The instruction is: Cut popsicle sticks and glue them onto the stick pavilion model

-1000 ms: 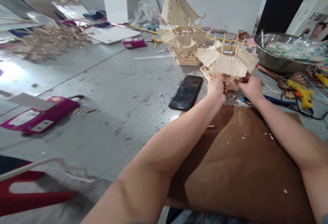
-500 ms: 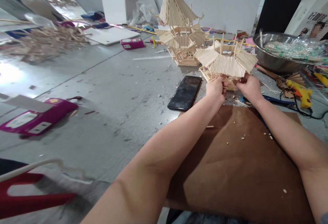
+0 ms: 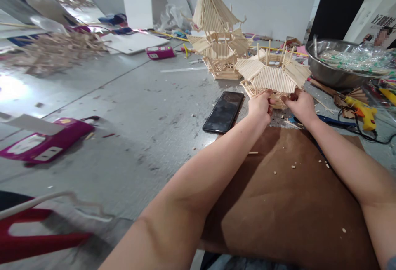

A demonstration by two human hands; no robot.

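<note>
A many-sided wooden stick model (image 3: 274, 78) with sloping roof panels and upright sticks on top stands beyond the brown sheet (image 3: 287, 204). My left hand (image 3: 261, 104) is closed at its front, under the roof edge, fingertips partly hidden. On the right of the same front side, my right hand (image 3: 301, 105) has its fingers closed at the lower edge of the model. A taller stick tower (image 3: 215, 27) with a pointed roof is behind it to the left. Left of my left hand lies a black phone (image 3: 223, 112).
A metal bowl (image 3: 337, 76) with wrapped sticks sits at the right, near a yellow glue gun (image 3: 363, 111) with a black cord. Purple power strips (image 3: 49, 140) and a loose stick pile (image 3: 62, 51) are at the left. A red object (image 3: 46, 243) is at lower left.
</note>
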